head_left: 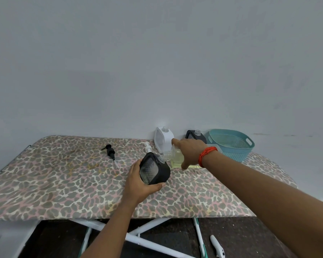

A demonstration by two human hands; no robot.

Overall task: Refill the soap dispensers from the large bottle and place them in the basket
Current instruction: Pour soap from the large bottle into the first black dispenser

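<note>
Right at the middle of the table, which is covered in a leopard-print cloth, both hands are busy with the pouring. The left hand grips a black dispenser, fingers curled under its base and thumb along its near side. It is held tilted, with its open neck pointing up and to the right. The right hand grips the large bottle from above, fingers wrapped over its clear body. The bottle is tipped onto its side, and its neck meets the mouth of the black dispenser. Pale yellow liquid lies along the lower side of the bottle. A red thread band circles the right wrist.

Behind the hands, against the wall, stands a white dispenser, upright and with no pump on its neck. A second black dispenser stands to its right, partly hidden by the right hand and also without a pump. Just beside that one, at the far right of the table, sits a teal basket; nothing can be made out inside it.

A black pump lies on the cloth to the left, well apart from the hands. A white pump lies near the white dispenser.
</note>
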